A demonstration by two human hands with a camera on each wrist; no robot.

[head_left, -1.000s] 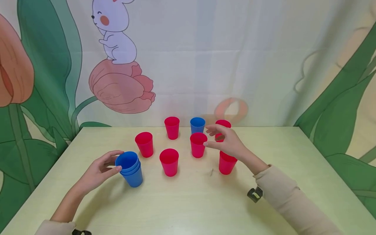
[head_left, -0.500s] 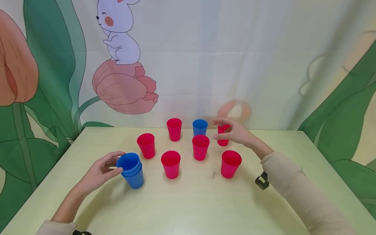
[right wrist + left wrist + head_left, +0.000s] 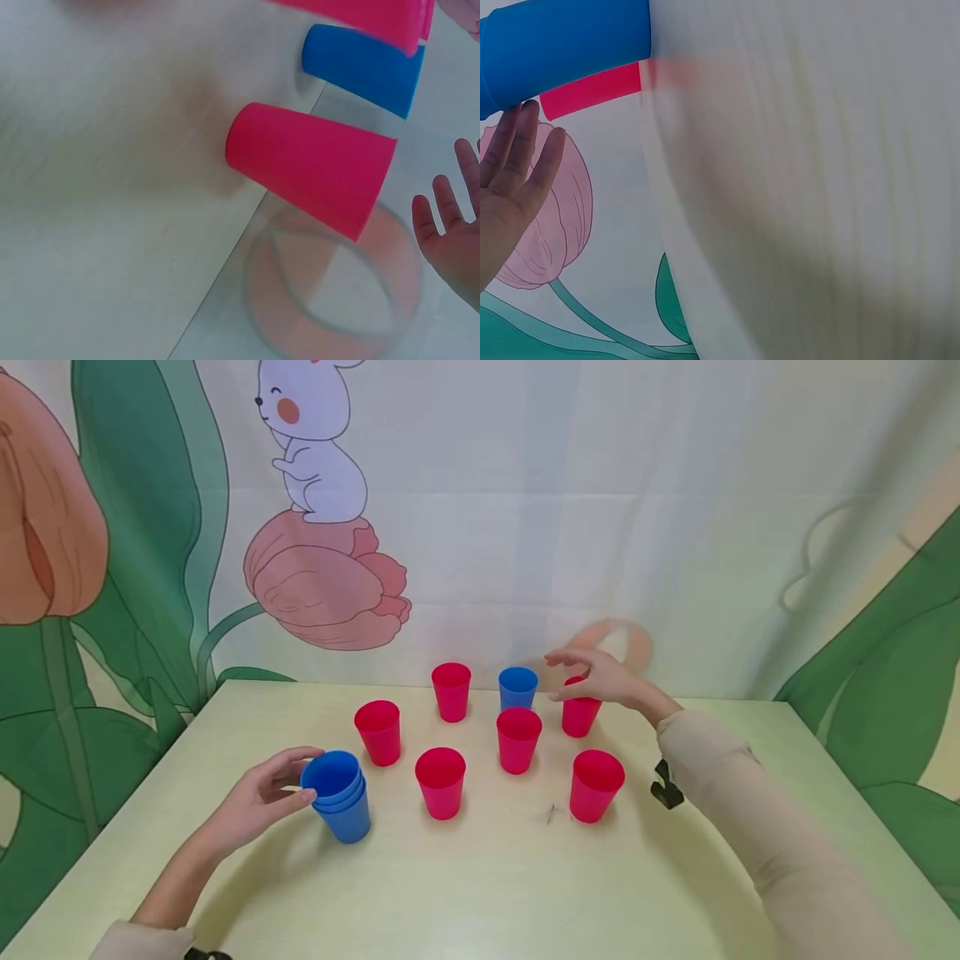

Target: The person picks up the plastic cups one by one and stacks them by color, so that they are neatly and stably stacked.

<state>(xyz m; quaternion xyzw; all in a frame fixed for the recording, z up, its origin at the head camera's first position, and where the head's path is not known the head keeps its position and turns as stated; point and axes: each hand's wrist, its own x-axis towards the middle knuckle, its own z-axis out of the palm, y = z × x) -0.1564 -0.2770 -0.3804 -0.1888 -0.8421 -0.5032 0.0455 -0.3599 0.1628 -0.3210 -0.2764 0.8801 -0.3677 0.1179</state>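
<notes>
My left hand (image 3: 258, 797) holds a nested stack of blue cups (image 3: 348, 820) near its rims, at the left front of the group. In the left wrist view its fingers lie along the stack (image 3: 570, 49). My right hand (image 3: 603, 681) hovers over the back right red cup (image 3: 579, 720), fingers spread and thumb apart, holding nothing. Just left of its fingertips stands a single blue cup (image 3: 517, 685). The right wrist view shows that red cup (image 3: 311, 165) upright and apart from the loose hand (image 3: 454, 240), with the blue cup (image 3: 364, 67) beyond.
More upright red cups stand on the pale table (image 3: 480, 902): one behind the stack (image 3: 378, 732), one at the back (image 3: 452, 692), one in the middle (image 3: 519, 741), and two in front (image 3: 440, 783). A printed curtain (image 3: 465, 527) hangs behind the table's back edge.
My right hand has moved back and right, from beside the middle red cup to above the back right one. The left hand stays at the blue stack. The view has shifted slightly.
</notes>
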